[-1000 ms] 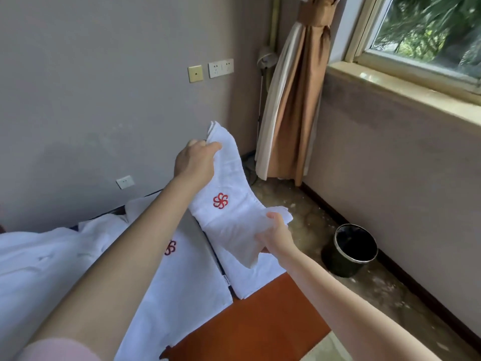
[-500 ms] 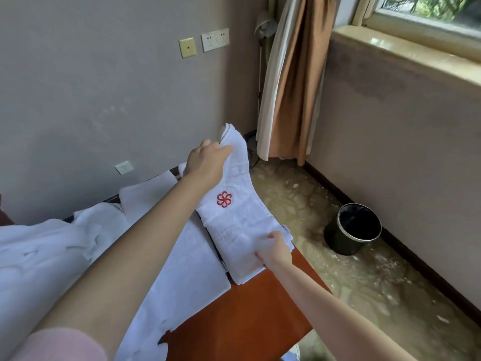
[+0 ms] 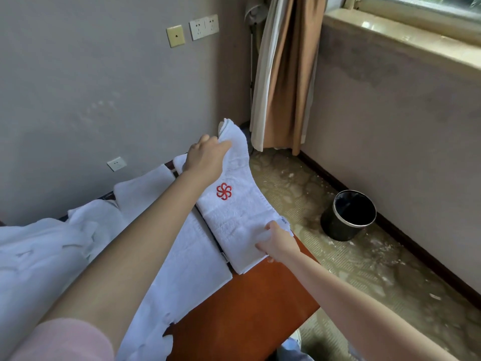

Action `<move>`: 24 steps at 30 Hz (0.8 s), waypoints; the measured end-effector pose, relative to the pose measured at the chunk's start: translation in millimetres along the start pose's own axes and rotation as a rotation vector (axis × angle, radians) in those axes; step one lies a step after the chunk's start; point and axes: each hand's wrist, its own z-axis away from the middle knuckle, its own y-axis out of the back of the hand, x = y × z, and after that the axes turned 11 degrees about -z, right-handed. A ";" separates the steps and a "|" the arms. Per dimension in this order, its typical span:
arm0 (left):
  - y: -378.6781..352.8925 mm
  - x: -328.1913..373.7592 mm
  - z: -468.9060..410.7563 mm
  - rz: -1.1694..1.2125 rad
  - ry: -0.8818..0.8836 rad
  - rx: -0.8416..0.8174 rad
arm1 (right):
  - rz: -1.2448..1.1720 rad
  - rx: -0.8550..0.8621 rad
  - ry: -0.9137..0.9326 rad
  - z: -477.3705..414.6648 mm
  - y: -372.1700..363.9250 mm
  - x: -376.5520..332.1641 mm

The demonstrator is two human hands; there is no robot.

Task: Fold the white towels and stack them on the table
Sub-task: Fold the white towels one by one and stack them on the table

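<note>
The left hand (image 3: 205, 157) grips the far end of a folded towel (image 3: 234, 212), fingers curled round its edge and holding that end up off the surface (image 3: 247, 308). The right hand (image 3: 277, 242) pinches the near end, which lies low. Between the two hands the towel slopes down with its red flower mark facing up. The near end seems to rest on more white layers, but I cannot tell whether that is a second towel. Just left of the right hand, under the left forearm, a flat towel (image 3: 192, 267) lies spread. Further left of that arm is a loose heap of towels (image 3: 33, 261).

The step in hand looks like laying this towel down on the stack. To do it well, the right hand should anchor its end while the left hand lowers the far end straight along the layers below. It should not swing toward the floor side, where the towel lies close to the surface's edge. Square the long edges first, then release and press flat with open palms so no ridge is left.
</note>
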 end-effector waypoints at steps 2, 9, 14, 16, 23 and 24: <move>-0.8 -3.3 -0.3 0.007 0.012 0.003 | 0.088 -0.063 0.014 1.6 9.2 -2.6; 7.1 -13.8 -4.6 0.061 0.003 0.011 | 0.257 0.135 0.277 -4.9 40.5 -41.7; 16.3 -21.8 -6.0 0.102 -0.016 -0.018 | -0.047 0.279 0.486 -34.9 54.7 -100.9; 19.4 -24.0 -6.4 0.115 -0.013 -0.046 | -0.152 0.293 0.578 -45.2 60.1 -125.3; 24.8 -22.5 -18.7 0.113 0.066 -0.059 | -0.312 -0.075 0.660 -80.9 94.6 -183.3; 25.3 -22.4 -21.1 0.110 0.079 -0.067 | -0.327 -0.150 0.653 -84.7 98.2 -188.3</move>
